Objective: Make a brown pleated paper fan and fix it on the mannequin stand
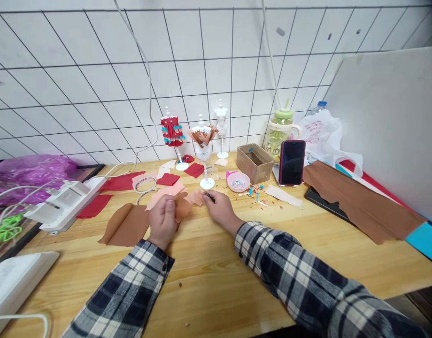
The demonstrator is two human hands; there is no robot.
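Orange-brown, thin paper-like sheet (182,208) should handle light, soft and easy to tear; an edge seems the safest hold. It looks matte and slightly blurred, above the pale wooden table (209,281). At its 9 o'clock, the left hand (162,219) pinches it narrowly; at 3 o'clock, the right hand (222,211) closes on a small dark object (209,196).

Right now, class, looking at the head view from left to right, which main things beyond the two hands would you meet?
Purple plastic bag, small stand dressed in red, stand with a brown frill, plain white stand, cardboard box, upright phone, blue bottle cap, large white panel.
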